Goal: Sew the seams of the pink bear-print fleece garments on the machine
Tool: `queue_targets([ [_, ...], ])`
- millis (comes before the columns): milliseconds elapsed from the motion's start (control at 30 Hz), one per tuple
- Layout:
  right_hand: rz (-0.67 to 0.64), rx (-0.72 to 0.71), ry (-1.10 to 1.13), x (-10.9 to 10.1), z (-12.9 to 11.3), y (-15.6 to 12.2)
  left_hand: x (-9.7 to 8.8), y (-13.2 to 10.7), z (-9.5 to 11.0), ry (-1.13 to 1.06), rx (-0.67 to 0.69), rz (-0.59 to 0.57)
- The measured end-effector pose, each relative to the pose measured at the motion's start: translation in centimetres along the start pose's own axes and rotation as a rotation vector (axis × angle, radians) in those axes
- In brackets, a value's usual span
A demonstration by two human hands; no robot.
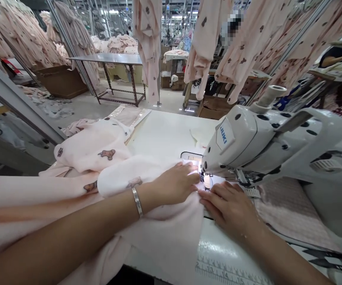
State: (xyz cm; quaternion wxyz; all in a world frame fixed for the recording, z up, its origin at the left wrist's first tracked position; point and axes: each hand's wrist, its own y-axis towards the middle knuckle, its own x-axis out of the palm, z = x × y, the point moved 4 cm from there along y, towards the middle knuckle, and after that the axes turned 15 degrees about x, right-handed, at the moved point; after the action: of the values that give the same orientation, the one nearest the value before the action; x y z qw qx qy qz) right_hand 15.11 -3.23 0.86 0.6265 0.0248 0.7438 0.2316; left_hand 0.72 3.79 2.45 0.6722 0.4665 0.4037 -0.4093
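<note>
A pale pink fleece garment (171, 225) with printed brown bears lies over the left of the sewing table and hangs off its front edge. One part reaches the lit needle area of a white JUKI sewing machine (248, 134). My left hand (178, 182) rests on the fleece just left of the needle, fingers stretched out, pressing it down. Right of it, my right hand (228, 202) has its thumb and index fingertip close together at the fabric's edge, in front of the presser foot. The stitching point itself is partly hidden by fingers and the machine head.
A printed ruler strip (221, 273) runs along the table's front. Dark scissors (331, 257) lie at the lower right, near a pinkish cloth (292, 209). Pink garments (203, 43) hang behind. A metal-legged table (108, 58) and cardboard box (60, 81) stand beyond.
</note>
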Motion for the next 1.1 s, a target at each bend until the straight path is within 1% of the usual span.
queue_targets([
  [200, -0.017, 0.009, 0.006, 0.2, 0.3, -0.1, 0.1, 0.1, 0.0, 0.026, 0.021, 0.025],
  [300, -0.013, 0.004, 0.029, 0.1, 0.3, -0.2, -0.2, 0.0, 0.3, 0.065, 0.088, 0.050],
  [367, -0.010, -0.009, 0.063, -0.1, 0.1, -0.4, -0.3, 0.0, 0.7, 0.140, 0.154, 0.019],
  [467, -0.012, -0.039, 0.122, -0.4, -0.3, -0.7, -0.2, 0.1, 1.0, 0.260, 0.209, -0.051],
  [500, -0.016, -0.048, 0.138, -0.5, -0.4, -0.8, -0.2, 0.2, 1.0, 0.287, 0.223, -0.056],
  [567, -0.022, -0.060, 0.161, -0.6, -0.6, -0.8, 0.0, 0.4, 1.0, 0.311, 0.245, -0.029],
  [667, -0.028, -0.075, 0.185, -0.6, -0.8, -0.7, 0.2, 0.6, 0.8, 0.285, 0.225, 0.065],
  [700, -0.032, -0.081, 0.192, -0.6, -0.9, -0.7, 0.3, 0.6, 0.8, 0.267, 0.221, 0.077],
  [800, -0.044, -0.097, 0.209, -0.7, -1.1, -0.7, 0.5, 0.3, 1.0, 0.200, 0.242, 0.013],
  [900, -0.048, -0.104, 0.224, -0.8, -1.3, -0.8, 0.4, -0.2, 1.2, 0.143, 0.243, -0.040],
  [1100, -0.033, -0.088, 0.234, -0.6, -1.1, -0.9, 0.6, -0.6, 0.9, 0.127, 0.245, -0.010],
])
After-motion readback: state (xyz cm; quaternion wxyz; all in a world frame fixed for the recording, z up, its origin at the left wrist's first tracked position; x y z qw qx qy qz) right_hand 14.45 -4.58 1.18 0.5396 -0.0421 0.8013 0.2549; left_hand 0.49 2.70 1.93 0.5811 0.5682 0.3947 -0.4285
